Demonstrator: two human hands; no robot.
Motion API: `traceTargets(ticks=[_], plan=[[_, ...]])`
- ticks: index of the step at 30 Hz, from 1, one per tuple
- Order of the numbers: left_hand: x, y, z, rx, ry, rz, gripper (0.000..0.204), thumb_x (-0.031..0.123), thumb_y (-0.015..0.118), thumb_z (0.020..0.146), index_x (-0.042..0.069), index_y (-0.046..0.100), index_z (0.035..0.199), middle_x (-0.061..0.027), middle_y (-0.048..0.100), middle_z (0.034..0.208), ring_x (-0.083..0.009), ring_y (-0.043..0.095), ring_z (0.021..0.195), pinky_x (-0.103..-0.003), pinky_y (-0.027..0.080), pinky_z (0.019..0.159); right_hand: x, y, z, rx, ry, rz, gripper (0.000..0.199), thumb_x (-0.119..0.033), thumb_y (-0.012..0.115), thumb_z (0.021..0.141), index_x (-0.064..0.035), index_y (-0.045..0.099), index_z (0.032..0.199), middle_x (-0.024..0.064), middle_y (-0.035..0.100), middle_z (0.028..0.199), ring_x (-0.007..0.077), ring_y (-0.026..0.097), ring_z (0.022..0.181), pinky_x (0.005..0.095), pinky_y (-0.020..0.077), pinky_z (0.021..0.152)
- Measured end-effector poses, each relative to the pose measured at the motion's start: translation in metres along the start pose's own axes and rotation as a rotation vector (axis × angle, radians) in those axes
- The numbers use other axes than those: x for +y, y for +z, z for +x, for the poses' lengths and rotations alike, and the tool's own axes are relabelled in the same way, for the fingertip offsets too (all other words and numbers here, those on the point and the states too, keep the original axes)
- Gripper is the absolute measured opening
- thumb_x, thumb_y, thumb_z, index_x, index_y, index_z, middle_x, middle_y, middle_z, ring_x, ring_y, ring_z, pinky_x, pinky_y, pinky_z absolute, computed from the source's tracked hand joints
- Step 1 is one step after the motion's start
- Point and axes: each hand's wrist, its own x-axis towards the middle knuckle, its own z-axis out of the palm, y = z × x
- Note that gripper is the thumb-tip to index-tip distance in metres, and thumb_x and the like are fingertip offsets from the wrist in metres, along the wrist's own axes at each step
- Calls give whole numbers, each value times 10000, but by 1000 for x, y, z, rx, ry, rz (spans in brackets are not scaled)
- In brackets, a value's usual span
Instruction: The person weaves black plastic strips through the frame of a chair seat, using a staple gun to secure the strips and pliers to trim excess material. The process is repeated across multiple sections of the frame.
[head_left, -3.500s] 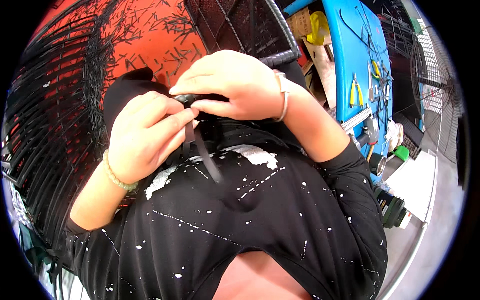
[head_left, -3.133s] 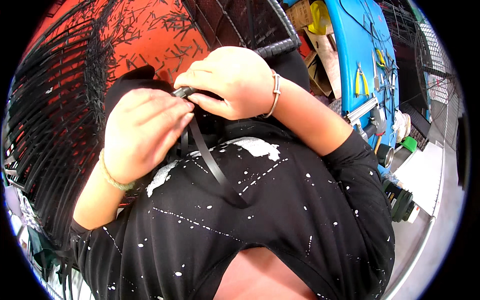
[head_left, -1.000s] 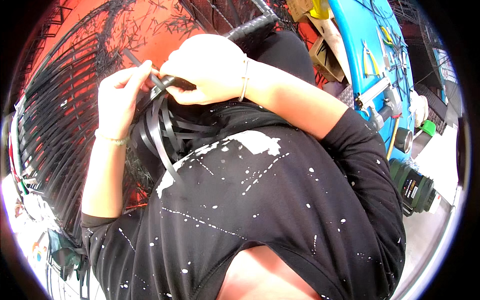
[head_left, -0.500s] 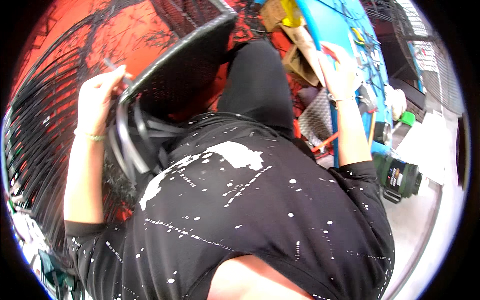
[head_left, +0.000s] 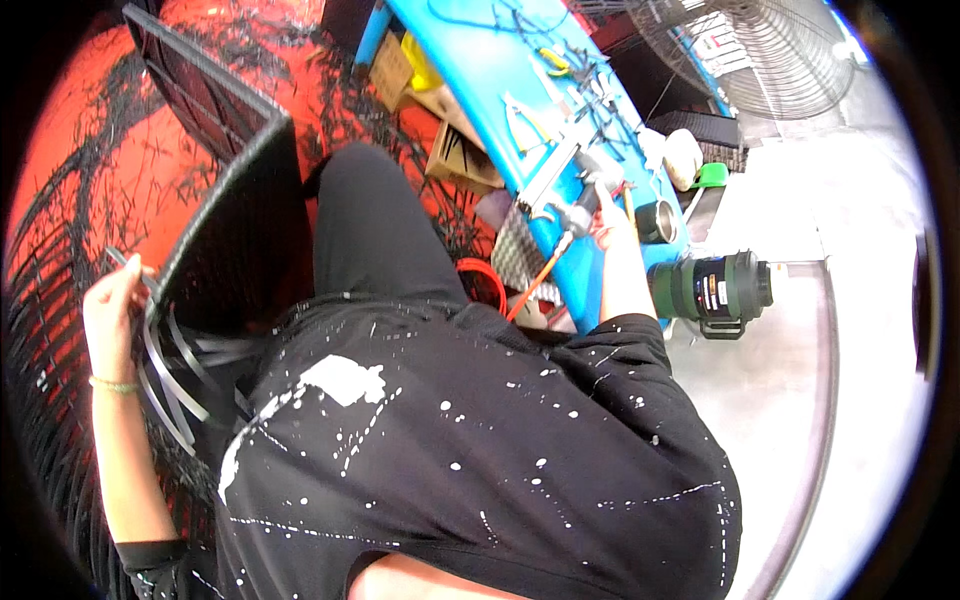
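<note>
Black weave covers a bent panel [head_left: 245,215] at the person's left, its thick rim running from the left hand [head_left: 115,292] up and rightward to a corner, then turning back up and left. Beneath it spreads a red surface [head_left: 145,215] littered with dark scraps; a black-clad knee [head_left: 375,215] fills the room between panel and blue desk [head_left: 470,60]. Beyond the desk's right edge lies pale floor [head_left: 745,400], with a dark green cylinder [head_left: 715,285] just off the near right corner. Half a second ago the right hand [head_left: 608,228] was raised by the desk's left edge, farther up; now it is down near the desk's near end, at a grey hand tool [head_left: 573,218]. Its fingers are partly curled there, though whether they grip the tool I cannot tell. The left hand has stayed at the panel's near end, thumb and fingertips pinched on a narrow dark strip [head_left: 117,257], whose free end points up and left; more loose strips [head_left: 195,400] hang below. The tool's long axis slants up and right from an orange hose [head_left: 535,285], which drops over the desk's left edge
</note>
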Motion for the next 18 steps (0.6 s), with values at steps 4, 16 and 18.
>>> traceTargets(ticks=[4, 16, 18], plan=[[0, 1, -8, 30, -20, -66, 277, 260, 644, 953, 14, 744, 872, 17, 628, 689, -41, 519, 619, -199, 392, 598, -22, 48, -29, -110, 38, 339, 403, -362, 828, 781, -106, 659, 1042, 106, 709, 908, 237, 681, 727, 381, 575, 664], [0, 8, 4, 11, 18, -97, 323, 306, 654, 940, 16, 736, 825, 29, 580, 639, -43, 484, 590, -210, 358, 568, -83, 78, -85, -470, -107, 184, 293, -251, 779, 840, -18, 644, 957, 87, 664, 768, 221, 653, 682, 417, 579, 703], [11, 9, 0, -7, 60, -42, 335, 319, 657, 936, 19, 735, 811, 32, 567, 632, -44, 482, 592, -219, 356, 560, -91, 112, -120, -248, -211, 34, 235, -189, 778, 828, -38, 637, 940, 36, 622, 716, 172, 606, 617, 371, 556, 608]])
